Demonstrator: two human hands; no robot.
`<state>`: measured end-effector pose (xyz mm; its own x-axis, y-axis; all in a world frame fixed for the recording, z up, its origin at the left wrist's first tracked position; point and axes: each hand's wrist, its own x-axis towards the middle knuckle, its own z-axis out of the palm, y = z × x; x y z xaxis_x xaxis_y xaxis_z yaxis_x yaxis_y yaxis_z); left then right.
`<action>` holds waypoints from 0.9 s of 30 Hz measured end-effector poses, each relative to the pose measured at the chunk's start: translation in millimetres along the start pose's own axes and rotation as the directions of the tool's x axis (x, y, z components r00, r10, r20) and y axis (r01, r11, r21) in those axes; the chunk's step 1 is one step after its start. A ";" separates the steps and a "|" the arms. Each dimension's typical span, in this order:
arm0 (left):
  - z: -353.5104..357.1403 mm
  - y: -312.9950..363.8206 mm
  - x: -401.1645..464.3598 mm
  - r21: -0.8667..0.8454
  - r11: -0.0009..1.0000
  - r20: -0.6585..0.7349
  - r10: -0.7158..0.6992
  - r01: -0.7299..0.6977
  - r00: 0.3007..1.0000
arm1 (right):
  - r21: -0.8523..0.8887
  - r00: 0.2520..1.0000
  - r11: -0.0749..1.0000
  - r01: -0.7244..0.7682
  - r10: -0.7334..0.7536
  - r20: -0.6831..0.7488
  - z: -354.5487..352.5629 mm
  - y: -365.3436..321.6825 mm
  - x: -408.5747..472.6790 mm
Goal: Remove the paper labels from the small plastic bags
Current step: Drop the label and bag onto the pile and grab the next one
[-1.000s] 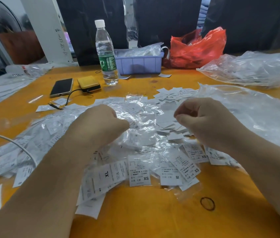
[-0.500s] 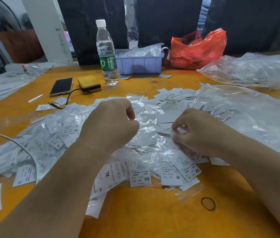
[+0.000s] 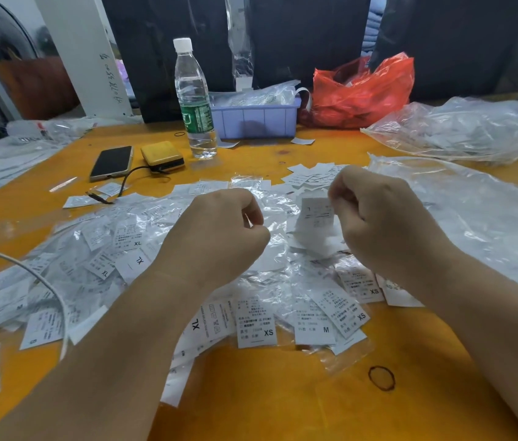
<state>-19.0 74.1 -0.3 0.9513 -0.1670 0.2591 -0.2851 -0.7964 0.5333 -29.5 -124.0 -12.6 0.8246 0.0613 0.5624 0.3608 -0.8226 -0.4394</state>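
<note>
Both hands are held up over the middle of the orange worktop (image 3: 283,393). The left hand (image 3: 219,230) is curled, and a small clear plastic bag (image 3: 270,246) is pinched in its grip, between thumb and fingers. The right hand (image 3: 378,218) is curled too, and a white paper label (image 3: 316,211) is pinched at its top edge by that grip. The label hangs down just left of the right hand, between the two hands. Whether the label is fully out of the bag cannot be told.

Under the hands, a big pile of small bags with labels (image 3: 124,256) is spread over the worktop, with sizes like XS, M and XL printed on them. A heap of loose labels (image 3: 311,176) lies just past the right hand. On the far side, a water bottle (image 3: 192,97), a purple tray (image 3: 257,117) and a red bag (image 3: 362,90) can be seen. A phone (image 3: 111,162) lies to the far left.
</note>
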 end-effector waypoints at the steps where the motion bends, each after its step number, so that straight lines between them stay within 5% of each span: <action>1: 1.1 -0.1 0.0 -0.015 1.000 0.015 0.001 -0.001 1.000 | 0.020 1.000 1.000 0.002 -0.002 -0.006 -0.1 -0.2 -0.4; 11: 12.6 3.8 0.4 -0.238 0.970 0.165 0.097 -0.056 0.982 | 0.380 0.993 0.917 -0.118 0.111 0.040 1.5 -2.9 0.6; 19: 11.4 2.2 1.7 -0.226 0.972 0.065 0.076 -0.059 0.995 | 0.362 0.988 0.922 -0.138 0.155 -0.017 1.6 0.7 1.7; 27: 9.8 2.2 0.0 -0.209 0.975 0.033 0.090 -0.081 0.995 | 0.143 0.988 0.978 -0.153 0.149 0.041 3.4 7.0 0.6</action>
<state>-18.5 66.6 -7.0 0.9253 -0.2571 0.2790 -0.3793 -0.6410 0.6673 -25.0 -127.8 -17.8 0.8864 -0.0382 0.4614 0.2890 -0.7329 -0.6159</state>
